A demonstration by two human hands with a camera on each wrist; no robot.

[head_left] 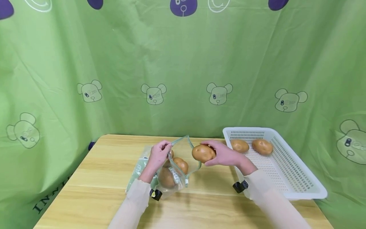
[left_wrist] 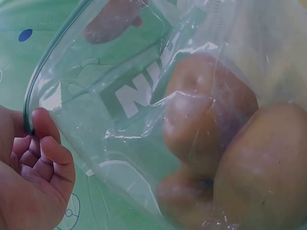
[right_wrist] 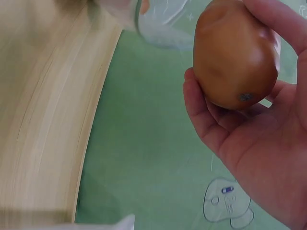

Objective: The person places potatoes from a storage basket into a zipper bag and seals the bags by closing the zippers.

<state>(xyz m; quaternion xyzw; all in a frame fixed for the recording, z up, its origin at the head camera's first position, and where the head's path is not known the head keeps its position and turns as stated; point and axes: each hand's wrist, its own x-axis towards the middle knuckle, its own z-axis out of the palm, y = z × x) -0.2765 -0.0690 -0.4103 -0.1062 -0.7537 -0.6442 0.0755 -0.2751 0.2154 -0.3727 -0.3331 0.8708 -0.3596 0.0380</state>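
Note:
My left hand (head_left: 156, 156) pinches the rim of a clear zip bag (left_wrist: 139, 139) between thumb and fingers. The bag has a green zip edge, and its mouth gapes toward the right. Several brown potatoes (left_wrist: 206, 105) lie inside it, seen through the plastic. My right hand (head_left: 226, 154) grips another potato (head_left: 203, 153) at the bag's mouth, thumb on one side and fingers curled round the other. In the right wrist view that potato (right_wrist: 235, 57) shows a small dark mark near its lower end.
On the right of the wooden table (head_left: 94, 168) stands a white slotted basket (head_left: 297, 168). Two potatoes, one on the left (head_left: 239, 146) and one on the right (head_left: 262, 147), lie at its far end. A green printed curtain (head_left: 183, 114) hangs behind the table.

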